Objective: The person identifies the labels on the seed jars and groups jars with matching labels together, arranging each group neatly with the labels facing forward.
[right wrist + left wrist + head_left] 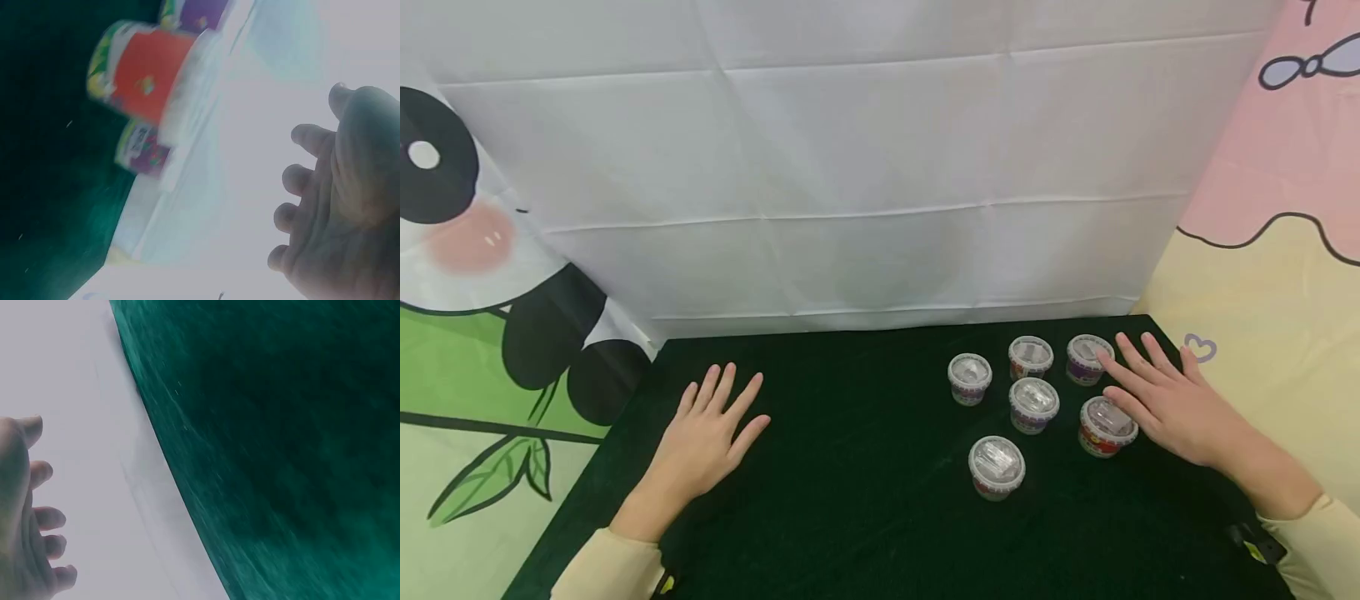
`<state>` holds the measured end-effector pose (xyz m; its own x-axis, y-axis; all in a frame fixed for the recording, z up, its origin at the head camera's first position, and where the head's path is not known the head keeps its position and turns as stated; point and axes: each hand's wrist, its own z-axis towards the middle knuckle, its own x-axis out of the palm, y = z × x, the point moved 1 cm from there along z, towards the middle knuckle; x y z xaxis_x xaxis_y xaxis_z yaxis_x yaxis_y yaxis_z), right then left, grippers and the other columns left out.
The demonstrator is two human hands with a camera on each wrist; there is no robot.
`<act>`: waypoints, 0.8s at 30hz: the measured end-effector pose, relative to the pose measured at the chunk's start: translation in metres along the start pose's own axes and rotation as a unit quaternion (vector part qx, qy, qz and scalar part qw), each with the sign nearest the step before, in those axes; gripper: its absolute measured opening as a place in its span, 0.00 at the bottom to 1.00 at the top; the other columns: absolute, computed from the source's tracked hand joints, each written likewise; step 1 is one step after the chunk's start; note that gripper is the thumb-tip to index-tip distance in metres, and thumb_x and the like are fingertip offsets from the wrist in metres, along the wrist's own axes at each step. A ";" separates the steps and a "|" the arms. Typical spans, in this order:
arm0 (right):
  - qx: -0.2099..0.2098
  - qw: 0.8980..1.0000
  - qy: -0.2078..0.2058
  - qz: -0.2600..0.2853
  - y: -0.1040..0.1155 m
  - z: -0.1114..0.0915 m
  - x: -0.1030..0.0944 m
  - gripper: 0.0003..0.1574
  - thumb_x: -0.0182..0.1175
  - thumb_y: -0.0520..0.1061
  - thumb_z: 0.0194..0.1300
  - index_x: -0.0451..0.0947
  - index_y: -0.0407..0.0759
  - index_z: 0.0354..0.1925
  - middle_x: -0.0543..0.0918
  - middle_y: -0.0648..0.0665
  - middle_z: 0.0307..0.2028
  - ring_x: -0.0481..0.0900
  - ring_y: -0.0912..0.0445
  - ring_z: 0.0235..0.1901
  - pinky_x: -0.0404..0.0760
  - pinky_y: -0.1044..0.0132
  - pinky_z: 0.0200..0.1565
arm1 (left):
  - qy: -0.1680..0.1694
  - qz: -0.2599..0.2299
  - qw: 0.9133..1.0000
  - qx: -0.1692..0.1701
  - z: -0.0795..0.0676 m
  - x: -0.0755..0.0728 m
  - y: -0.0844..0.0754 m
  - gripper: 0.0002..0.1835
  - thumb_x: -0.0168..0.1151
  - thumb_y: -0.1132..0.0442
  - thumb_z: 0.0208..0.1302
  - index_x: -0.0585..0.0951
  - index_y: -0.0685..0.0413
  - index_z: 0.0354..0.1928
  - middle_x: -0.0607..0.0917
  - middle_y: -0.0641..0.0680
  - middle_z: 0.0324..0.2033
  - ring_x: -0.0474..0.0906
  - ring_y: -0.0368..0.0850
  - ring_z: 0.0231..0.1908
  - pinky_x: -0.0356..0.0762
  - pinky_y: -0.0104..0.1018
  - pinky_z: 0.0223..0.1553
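Observation:
My left hand (698,440) hovers with spread fingers at the left of the green cloth-covered table (850,467), with nothing in it. On the right, my right hand (1183,408), fingers apart, is over the table's right side. Its thumb and a fingertip overlap a red-labelled tub (1105,429) and a purple-labelled tub (1084,367) in the head view. The right wrist view shows the red tub (153,75) apart from the palm. Left of these stand more small lidded tubs: one at the front (997,468), a middle one (1034,408), a back one (1031,358) and a left one (970,379).
A white cloth backdrop (865,183) rises behind the table's back edge. Printed cartoon cloth hangs at the left (475,250) and a pink and yellow one (1262,292) at the right. Dark devices sit at both wrists, near the cream sleeves (613,567).

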<state>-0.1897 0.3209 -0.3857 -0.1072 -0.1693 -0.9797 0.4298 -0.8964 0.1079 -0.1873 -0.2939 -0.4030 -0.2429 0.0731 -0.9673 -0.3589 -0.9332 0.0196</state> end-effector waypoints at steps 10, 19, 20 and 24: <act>-0.052 0.987 -0.030 0.151 0.045 0.005 -0.002 0.52 0.62 0.55 0.73 0.44 0.52 0.82 0.52 0.37 0.79 0.59 0.40 0.74 0.50 0.46 0.75 | -0.103 -0.064 0.989 0.089 0.020 0.000 -0.051 0.38 0.61 0.45 0.72 0.63 0.49 0.78 0.59 0.64 0.76 0.49 0.62 0.76 0.55 0.66 0.69; -0.102 0.916 0.072 0.380 0.075 0.007 0.018 0.56 0.64 0.44 0.72 0.39 0.54 0.82 0.49 0.34 0.79 0.59 0.35 0.72 0.71 0.57 0.64 | -0.073 -0.142 0.977 0.141 0.033 0.008 -0.107 0.41 0.59 0.41 0.72 0.57 0.43 0.80 0.61 0.61 0.75 0.63 0.61 0.71 0.73 0.61 0.61; -0.110 0.907 0.083 0.399 0.077 0.007 0.021 0.57 0.64 0.43 0.71 0.39 0.54 0.82 0.48 0.34 0.79 0.58 0.36 0.72 0.69 0.61 0.65 | -0.058 -0.151 0.976 0.145 0.033 0.010 -0.114 0.42 0.59 0.40 0.72 0.55 0.41 0.80 0.61 0.61 0.75 0.66 0.60 0.70 0.74 0.60 0.59; -0.140 0.878 0.106 0.446 0.084 0.008 0.033 0.59 0.68 0.41 0.68 0.40 0.50 0.82 0.49 0.35 0.79 0.57 0.49 0.75 0.65 0.72 0.65 | 0.008 -0.183 0.970 0.162 0.036 0.015 -0.142 0.46 0.58 0.36 0.71 0.47 0.34 0.82 0.56 0.58 0.77 0.72 0.56 0.66 0.77 0.56 0.58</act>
<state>-0.1642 0.2371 -0.4076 0.5402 -0.6463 -0.5390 0.4652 -0.3043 0.8312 -0.1726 -0.1471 -0.4112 -0.0328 0.3696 -0.9286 -0.6838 -0.6860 -0.2489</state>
